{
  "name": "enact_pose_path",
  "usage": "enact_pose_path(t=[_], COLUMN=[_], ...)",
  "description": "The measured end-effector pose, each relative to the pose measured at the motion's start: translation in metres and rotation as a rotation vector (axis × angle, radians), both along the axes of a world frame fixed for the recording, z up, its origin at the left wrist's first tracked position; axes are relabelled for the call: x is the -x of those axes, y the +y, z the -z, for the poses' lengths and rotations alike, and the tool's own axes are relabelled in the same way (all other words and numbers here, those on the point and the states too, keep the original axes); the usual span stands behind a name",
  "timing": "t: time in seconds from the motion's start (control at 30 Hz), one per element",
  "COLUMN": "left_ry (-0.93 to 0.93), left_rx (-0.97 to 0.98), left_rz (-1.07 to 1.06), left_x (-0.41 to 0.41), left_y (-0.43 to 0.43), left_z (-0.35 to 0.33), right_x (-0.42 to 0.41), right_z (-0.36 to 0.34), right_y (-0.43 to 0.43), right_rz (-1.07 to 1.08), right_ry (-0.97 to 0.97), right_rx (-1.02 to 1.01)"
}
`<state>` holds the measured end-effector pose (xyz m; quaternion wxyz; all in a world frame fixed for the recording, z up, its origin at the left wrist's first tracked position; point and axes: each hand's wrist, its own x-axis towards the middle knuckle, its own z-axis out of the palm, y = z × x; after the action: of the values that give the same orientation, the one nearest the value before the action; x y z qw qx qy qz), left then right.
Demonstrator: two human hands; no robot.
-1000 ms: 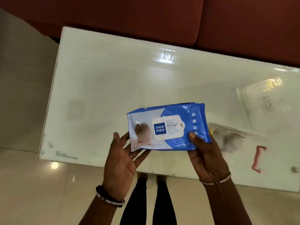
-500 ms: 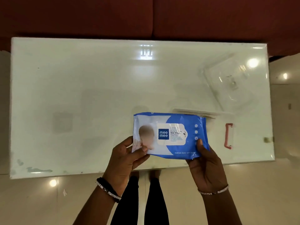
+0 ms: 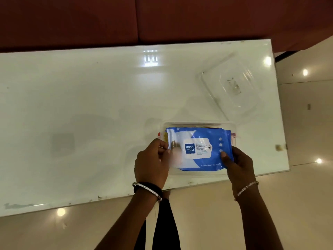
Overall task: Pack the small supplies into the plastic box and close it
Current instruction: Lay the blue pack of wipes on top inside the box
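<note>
A blue and white pack of wet wipes (image 3: 198, 147) lies flat over the open clear plastic box (image 3: 198, 123), which stands near the front edge of the white table (image 3: 90, 114). My left hand (image 3: 153, 162) grips the pack's left end. My right hand (image 3: 237, 163) grips its right end, thumb on top. The pack covers most of the box; only slivers of other supplies show at its left and right ends. The box's clear lid (image 3: 232, 87) lies loose on the table behind and to the right, apart from the box.
A dark red sofa (image 3: 162, 18) runs along the table's far edge. A small brownish bit (image 3: 279, 147) sits near the table's right edge. Glossy floor tiles lie in front and to the right.
Both hands have carried the wipes pack to the right and lowered it onto the open box, which it now covers. The view has shifted right too.
</note>
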<state>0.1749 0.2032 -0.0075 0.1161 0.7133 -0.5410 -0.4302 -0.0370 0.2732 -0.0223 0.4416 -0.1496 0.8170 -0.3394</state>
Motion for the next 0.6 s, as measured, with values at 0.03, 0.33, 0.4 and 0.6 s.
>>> enact_pose_path(t=[0.03,0.33,0.4,0.6], left_ry=[-0.085,-0.369,-0.309,-0.365], left_rx=[0.037,0.304,0.326,0.005], left_rz=[0.067,0.394,0.437,0.737], left_x=[0.006,0.030,0.031,0.046], left_y=[0.001,0.018,0.024,0.035], left_z=[-0.001,0.007,0.012,0.035], right_x=[-0.001,-0.017,-0.021,-0.035], right_z=[0.005,0.030,0.031,0.017], right_y=[-0.004,-0.023,-0.025,-0.017], right_rz=[-0.065,-0.128,-0.147,-0.337], right_ry=[0.082,0.385,0.415,0.589], right_rx=[-0.058,-0.264,-0.315,-0.292])
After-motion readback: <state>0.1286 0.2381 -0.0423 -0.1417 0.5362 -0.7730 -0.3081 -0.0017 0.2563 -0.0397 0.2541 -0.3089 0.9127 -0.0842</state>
